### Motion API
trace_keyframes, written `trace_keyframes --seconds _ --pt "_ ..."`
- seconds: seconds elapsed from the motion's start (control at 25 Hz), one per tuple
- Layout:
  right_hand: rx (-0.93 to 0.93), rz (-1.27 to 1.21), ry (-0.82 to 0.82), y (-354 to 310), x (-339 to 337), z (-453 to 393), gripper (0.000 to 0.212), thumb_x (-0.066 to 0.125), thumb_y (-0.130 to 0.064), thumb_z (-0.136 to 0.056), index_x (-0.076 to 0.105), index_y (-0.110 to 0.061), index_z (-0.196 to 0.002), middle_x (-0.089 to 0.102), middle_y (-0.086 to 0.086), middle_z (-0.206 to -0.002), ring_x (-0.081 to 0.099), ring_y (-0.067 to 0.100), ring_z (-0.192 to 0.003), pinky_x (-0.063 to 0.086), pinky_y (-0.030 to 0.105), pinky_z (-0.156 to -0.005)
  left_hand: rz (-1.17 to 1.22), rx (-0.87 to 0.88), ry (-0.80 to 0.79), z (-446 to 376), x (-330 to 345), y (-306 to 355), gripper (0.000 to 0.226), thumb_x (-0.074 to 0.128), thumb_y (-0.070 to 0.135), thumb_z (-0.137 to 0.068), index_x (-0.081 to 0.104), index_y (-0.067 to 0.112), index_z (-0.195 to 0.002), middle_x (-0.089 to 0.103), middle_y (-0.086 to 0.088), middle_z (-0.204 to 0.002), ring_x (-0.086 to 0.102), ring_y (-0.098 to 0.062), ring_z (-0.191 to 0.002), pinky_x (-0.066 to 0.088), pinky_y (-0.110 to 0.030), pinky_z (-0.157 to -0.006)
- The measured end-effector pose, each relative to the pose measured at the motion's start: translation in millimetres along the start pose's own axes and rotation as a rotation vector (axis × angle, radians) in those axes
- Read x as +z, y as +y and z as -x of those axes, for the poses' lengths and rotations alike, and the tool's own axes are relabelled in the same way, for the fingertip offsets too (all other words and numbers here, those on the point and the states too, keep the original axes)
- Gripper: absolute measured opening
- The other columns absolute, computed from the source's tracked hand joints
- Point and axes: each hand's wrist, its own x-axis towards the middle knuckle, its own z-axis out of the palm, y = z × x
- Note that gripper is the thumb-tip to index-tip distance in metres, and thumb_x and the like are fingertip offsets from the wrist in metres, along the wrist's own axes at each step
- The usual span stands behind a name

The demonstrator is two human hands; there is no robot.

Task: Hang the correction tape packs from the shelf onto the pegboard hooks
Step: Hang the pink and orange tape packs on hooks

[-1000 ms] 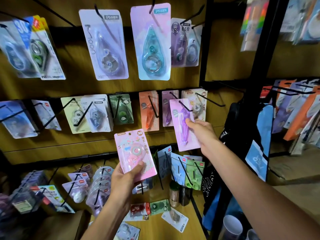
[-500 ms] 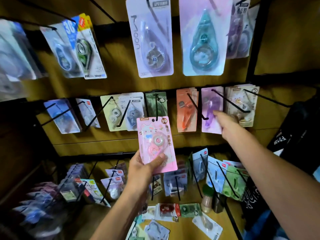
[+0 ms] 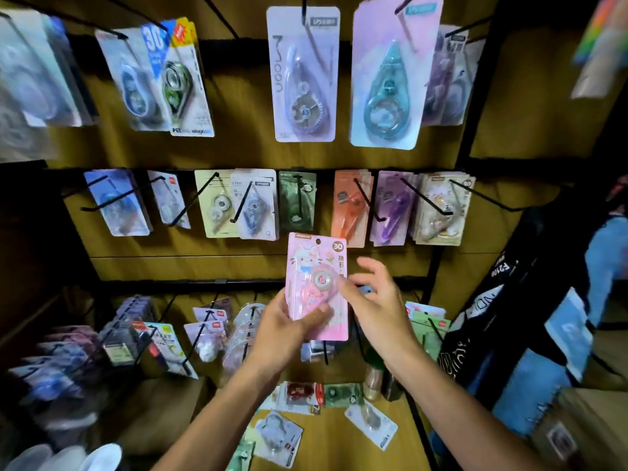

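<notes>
My left hand (image 3: 283, 329) grips a pink cartoon-cat correction tape pack (image 3: 317, 266) by its lower half and holds it upright in front of the pegboard. My right hand (image 3: 379, 302) is beside it with fingers spread, fingertips touching the pack's right side near the tape wheel. The purple pack (image 3: 390, 209) hangs on a middle-row hook, with an orange pack (image 3: 350, 207) to its left and a cream pack (image 3: 441, 209) to its right. Several loose packs (image 3: 302, 392) lie on the wooden shelf (image 3: 333, 447) below.
Long black hooks (image 3: 424, 200) jut out from the middle row toward me. Large packs (image 3: 304, 74) hang on the top row. The bottom row holds more packs (image 3: 163, 341). A black upright (image 3: 475, 96) bounds the board on the right, with a dark bag (image 3: 503, 300) beyond.
My right hand let go of the purple pack, now hanging on its hook, and came down to the pink pack. My left hand raised the pink pack and moved it right.
</notes>
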Motion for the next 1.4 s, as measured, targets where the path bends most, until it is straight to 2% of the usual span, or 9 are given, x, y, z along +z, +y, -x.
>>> trace_keyframes --seconds 0.12,0.2,0.32,0.56,0.72,0.84,1.0,1.12,1.4 --pt "-0.062 0.112 -0.013 -6 -7 13 0.067 0.075 -0.044 -0.078 0.039 -0.041 -0.134 0.053 -0.016 -0.124 0.063 0.005 -0.103 0.055 0.028 -0.084 -0.183 0.151 -0.007 4 22 -6 0.035 0.072 0.003 -0.082 0.06 0.018 -0.111 0.073 0.0 -0.105 0.069 -0.023 -0.1 0.058 -0.042 -0.083" --pt "-0.048 0.19 -0.017 -5 -13 17 0.075 0.079 -0.044 -0.072 0.04 -0.04 -0.135 0.048 -0.014 -0.133 0.054 0.009 -0.117 0.047 0.032 -0.097 -0.312 0.282 -0.033 9 39 -9 0.028 0.067 0.007 -0.08 0.059 0.019 -0.105 0.071 0.006 -0.098 0.068 -0.011 -0.092 0.058 -0.037 -0.08" --pt "-0.041 0.19 0.1 -2 -32 20 0.078 0.082 -0.034 -0.071 0.041 -0.036 -0.137 0.042 -0.01 -0.134 0.047 0.006 -0.115 0.041 0.025 -0.095 -0.292 0.344 -0.106 15 63 -9 0.024 0.063 0.005 -0.085 0.059 0.019 -0.104 0.07 0.012 -0.096 0.065 -0.001 -0.086 0.054 -0.022 -0.076" --pt "-0.007 0.05 0.18 8 -66 18 0.081 0.077 -0.052 -0.058 0.037 -0.052 -0.129 0.047 -0.01 -0.136 0.054 0.013 -0.119 0.049 0.041 -0.1 -0.321 0.402 -0.185 21 108 0 0.035 0.067 0.001 -0.083 0.058 0.025 -0.107 0.066 0.02 -0.105 0.062 0.003 -0.099 0.048 -0.013 -0.082" --pt "-0.075 0.191 0.332 3 -97 22 0.076 0.077 -0.041 -0.068 0.037 -0.048 -0.133 0.04 -0.013 -0.141 0.05 0.009 -0.117 0.048 0.036 -0.095 -0.384 0.304 -0.482 20 117 6 0.057 0.074 0.008 -0.08 0.055 0.032 -0.128 0.064 0.019 -0.121 0.057 -0.001 -0.116 0.045 -0.019 -0.097" --pt "-0.147 0.505 0.518 8 -133 19 0.085 0.072 -0.05 -0.069 0.028 -0.043 -0.142 0.026 -0.008 -0.152 0.046 0.022 -0.124 0.049 0.042 -0.092 -0.677 0.282 -0.265 6 114 -1 0.074 0.071 0.036 -0.082 0.033 0.044 -0.145 0.049 0.014 -0.141 0.042 -0.008 -0.132 0.037 -0.035 -0.109" --pt "-0.193 0.804 0.621 4 -172 6 0.088 0.07 -0.05 -0.072 0.025 -0.038 -0.147 0.015 -0.004 -0.158 0.039 0.031 -0.126 0.042 0.037 -0.087 -1.159 0.298 -0.019 -12 118 -11 0.089 0.063 0.053 -0.083 0.012 0.033 -0.153 0.036 -0.001 -0.15 0.037 -0.026 -0.131 0.038 -0.046 -0.103" --pt "-0.204 0.892 0.617 -6 -183 -6 0.088 0.069 -0.05 -0.073 0.025 -0.037 -0.148 0.013 -0.001 -0.159 0.04 0.032 -0.123 0.035 0.033 -0.082 -1.22 0.281 0.013 -18 119 -18 0.091 0.059 0.059 -0.082 0.009 0.031 -0.154 0.03 0.0 -0.154 0.035 -0.026 -0.133 0.035 -0.048 -0.105" --pt "-0.215 0.959 0.586 -2 -180 -9 0.085 0.066 -0.052 -0.073 0.028 -0.036 -0.147 0.018 0.001 -0.154 0.042 0.032 -0.117 0.046 0.04 -0.085 -1.217 0.258 0.039 -17 116 -25 0.089 0.06 0.056 -0.082 0.013 0.031 -0.153 0.03 0.0 -0.155 0.032 -0.027 -0.136 0.034 -0.049 -0.106"
